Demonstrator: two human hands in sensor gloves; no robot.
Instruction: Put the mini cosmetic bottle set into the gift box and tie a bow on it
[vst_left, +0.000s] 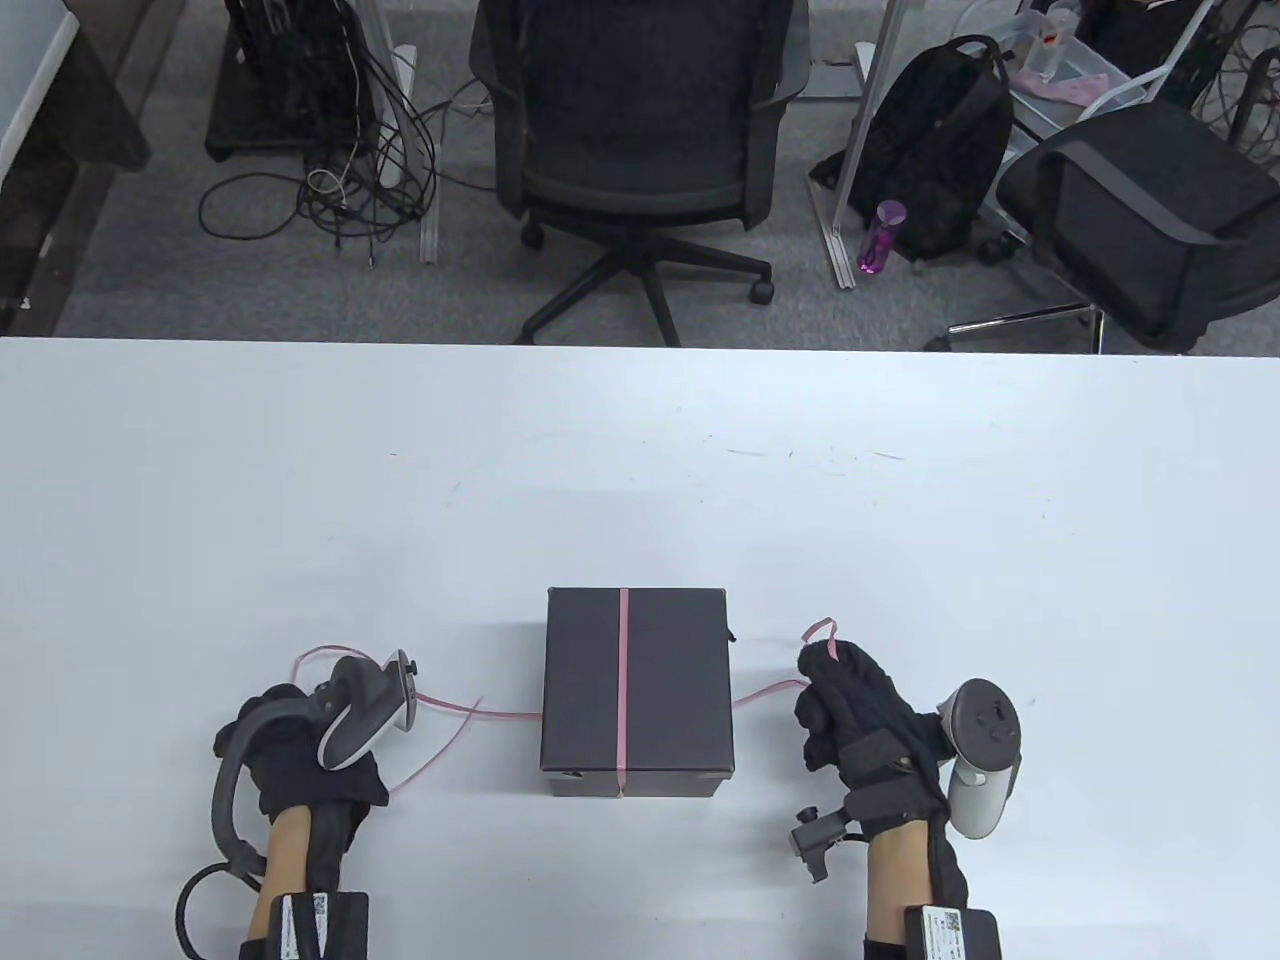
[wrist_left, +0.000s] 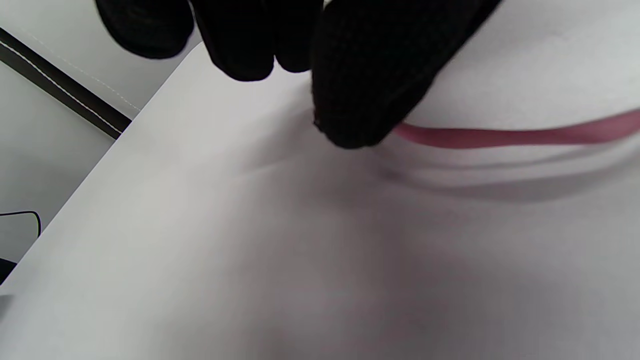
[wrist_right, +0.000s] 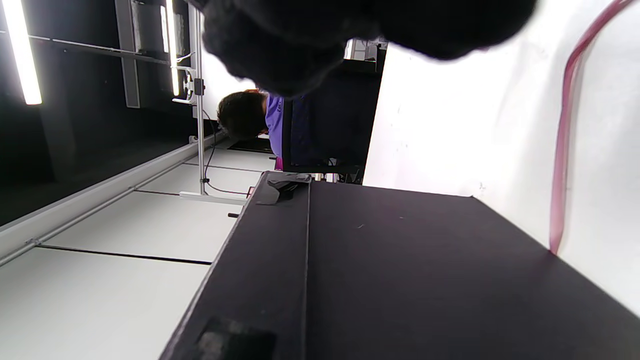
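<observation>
A black gift box (vst_left: 637, 692) stands closed on the white table, with a pink ribbon (vst_left: 622, 690) running over its lid from back to front. The ribbon comes out from under the box on both sides. My left hand (vst_left: 300, 735) lies left of the box and holds the left ribbon end (wrist_left: 500, 135) between thumb and fingers (wrist_left: 360, 80). My right hand (vst_left: 850, 715) is right of the box, fingers curled round the right ribbon end (wrist_right: 562, 150), whose tip loops above the knuckles. The box side (wrist_right: 400, 270) fills the right wrist view. No bottles are in view.
The white table (vst_left: 640, 480) stretches bare behind the box. Beyond its far edge stand two office chairs (vst_left: 640, 150), a backpack (vst_left: 935, 150), a purple bottle (vst_left: 880, 238) on the floor and loose cables. A person sits far off in the right wrist view.
</observation>
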